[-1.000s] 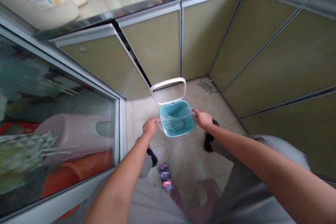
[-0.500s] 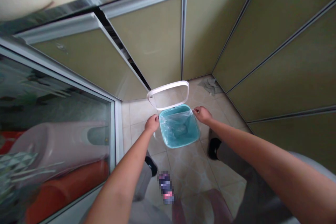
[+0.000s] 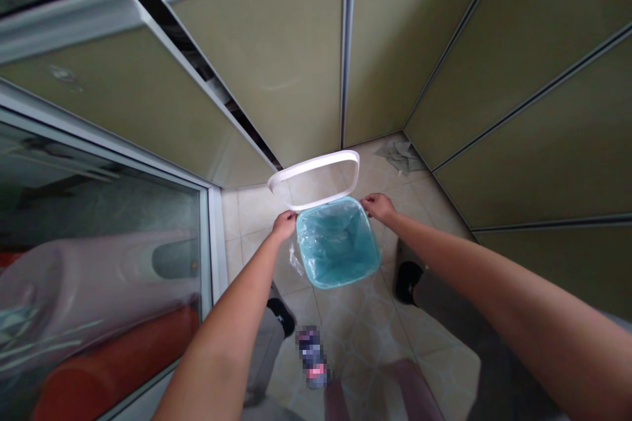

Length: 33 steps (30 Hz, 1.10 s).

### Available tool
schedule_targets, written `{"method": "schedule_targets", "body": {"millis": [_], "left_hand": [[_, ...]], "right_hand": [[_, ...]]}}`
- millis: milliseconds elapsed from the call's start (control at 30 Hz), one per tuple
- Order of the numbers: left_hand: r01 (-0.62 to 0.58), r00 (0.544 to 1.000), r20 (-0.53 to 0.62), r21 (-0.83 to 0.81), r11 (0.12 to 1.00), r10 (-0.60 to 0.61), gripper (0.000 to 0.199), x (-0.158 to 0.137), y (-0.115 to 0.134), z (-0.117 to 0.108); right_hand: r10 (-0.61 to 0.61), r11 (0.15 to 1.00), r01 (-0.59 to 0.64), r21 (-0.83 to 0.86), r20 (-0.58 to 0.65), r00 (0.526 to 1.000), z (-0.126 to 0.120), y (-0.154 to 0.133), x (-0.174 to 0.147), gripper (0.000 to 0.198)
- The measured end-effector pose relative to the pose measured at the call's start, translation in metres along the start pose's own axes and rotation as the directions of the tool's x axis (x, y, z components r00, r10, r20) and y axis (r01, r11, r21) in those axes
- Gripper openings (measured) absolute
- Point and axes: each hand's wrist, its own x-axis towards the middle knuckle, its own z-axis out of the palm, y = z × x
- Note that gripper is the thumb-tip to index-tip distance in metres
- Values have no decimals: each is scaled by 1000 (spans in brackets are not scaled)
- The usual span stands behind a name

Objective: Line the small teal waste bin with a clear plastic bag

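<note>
A teal trash bin (image 3: 340, 284) stands on the tiled floor between my feet, its white rim frame (image 3: 314, 161) tipped up at the back. Inside it hangs a clear plastic bag (image 3: 316, 237), with a loose bit sticking out over the left side. My left hand (image 3: 285, 225) is closed at the bin's back left corner, fingers pinching the bag's edge there. At the back right corner, my right hand (image 3: 379, 206) pinches the bag's edge against the rim.
Olive cabinet doors (image 3: 261, 66) run behind and to the right; one left door (image 3: 123, 99) is ajar. A glass door (image 3: 99, 263) stands at left. A grey cloth (image 3: 399, 154) lies in the corner. A blurred-out item (image 3: 313, 358) is on the floor near my left shoe (image 3: 280, 317).
The bag's back edge, stretched across the bin's opening before, now lies back against the rim. Both hands have moved slightly, and the view has tilted down.
</note>
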Motion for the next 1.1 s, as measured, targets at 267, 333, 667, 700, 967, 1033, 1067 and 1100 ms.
{"method": "schedule_targets", "body": {"millis": [267, 333, 667, 700, 967, 1033, 1067, 1100], "left_hand": [[49, 999, 8, -168, 985, -48, 17, -5, 0, 2], [8, 995, -91, -245, 969, -31, 18, -10, 7, -5], [87, 975, -90, -689, 720, -204, 38, -62, 93, -76], [82, 977, -83, -701, 708, -195, 38, -68, 99, -80], [122, 977, -36, -718, 686, -212, 38, -106, 115, -88], [144, 974, -22, -700, 700, -224, 38, -117, 110, -87], [156, 975, -10, -684, 712, -224, 38, -124, 106, -85], [166, 976, 6, -666, 727, -217, 39, -130, 101, -83]], "right_hand": [[116, 975, -123, 187, 43, 992, 1, 7, -2, 31], [154, 950, -166, 264, 63, 986, -6, 8, -5, 28], [-92, 973, 117, 201, -131, 987, -81, -62, -29, 35], [-146, 967, 167, 194, -117, 982, -86, -75, -34, 41], [-408, 913, 408, -18, -94, 908, -101, -108, -79, 36], [-379, 926, 377, -30, -78, 922, -102, -97, -90, 29], [-362, 932, 361, -30, -60, 930, -103, -91, -95, 26], [-348, 938, 347, -25, -35, 937, -103, -84, -100, 25]]}}
